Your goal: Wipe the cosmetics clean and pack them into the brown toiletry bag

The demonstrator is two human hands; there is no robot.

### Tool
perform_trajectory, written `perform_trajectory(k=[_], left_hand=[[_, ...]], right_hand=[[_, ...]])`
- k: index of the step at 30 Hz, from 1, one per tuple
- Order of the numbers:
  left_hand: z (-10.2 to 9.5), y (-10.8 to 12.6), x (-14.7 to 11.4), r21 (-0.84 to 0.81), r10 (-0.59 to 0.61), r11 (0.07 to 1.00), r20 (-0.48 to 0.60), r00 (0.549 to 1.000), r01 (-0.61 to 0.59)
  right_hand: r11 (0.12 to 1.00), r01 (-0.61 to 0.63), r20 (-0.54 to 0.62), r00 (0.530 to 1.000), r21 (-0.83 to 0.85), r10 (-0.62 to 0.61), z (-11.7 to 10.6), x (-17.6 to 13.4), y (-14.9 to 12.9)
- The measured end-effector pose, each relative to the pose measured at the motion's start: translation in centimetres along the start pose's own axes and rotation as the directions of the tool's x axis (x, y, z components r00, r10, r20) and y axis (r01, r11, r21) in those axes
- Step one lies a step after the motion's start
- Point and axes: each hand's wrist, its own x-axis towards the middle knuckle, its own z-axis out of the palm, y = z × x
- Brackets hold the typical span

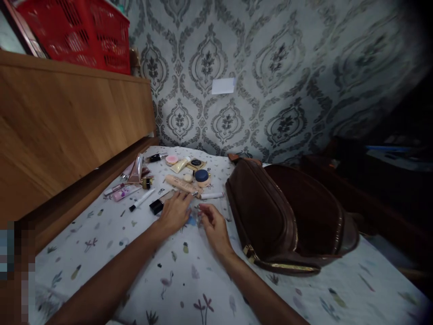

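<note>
My left hand [175, 211] lies palm down with its fingers stretched over the cosmetics, touching or just above a bottle with a black cap [156, 206]. Close by on the right, my right hand [215, 228] has its fingers curled, with thumb and forefinger near a small clear and bluish item [191, 220] that I cannot make out. Just beyond the fingertips are a long beige tube [182, 184], a white pen-like tube [212, 195] and a round jar with a dark blue lid [202, 176]. A brush with a white handle [142, 199] rests to the left.
An unzipped brown leather bag [267, 212] stands on the right of the patterned sheet [189, 280]. More cosmetics lie at the back left, among them a pink compact [171, 160] and a cream tube [181, 164]. A wooden panel [77, 113] bounds the left, below a red basket [81, 36].
</note>
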Motion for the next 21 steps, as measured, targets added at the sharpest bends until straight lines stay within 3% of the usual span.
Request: perform_trajectory(k=[5, 10, 15, 21], left_hand=[[-0.6, -1.0, 1.6, -0.01, -0.124, 0.992, -0.027, 0.992, 0.124], [-1.5, -2.1, 6.4, 0.052, -0.185, 0.981, -0.014, 0.983, 0.185], [-0.3, -3.2, 10.3, 0.054, -0.179, 0.983, 0.084, 0.98, 0.175], [1.1, -4.1, 11.6, 0.05, -0.194, 0.98, 0.101, 0.976, 0.19]], right_hand=[[0.999, -0.023, 0.023, 0.999, 0.032, 0.022, -0.5, -0.4, -0.2], [1.0, -0.021, 0.022, 1.0, 0.022, 0.02, -0.6, -0.2, 0.0], [1.0, -0.025, 0.046, 0.999, 0.001, 0.025, -0.8, -0.3, 0.0], [0.999, 0.002, 0.039, 0.999, -0.04, 0.0, -0.8, -0.1, -0.1]])
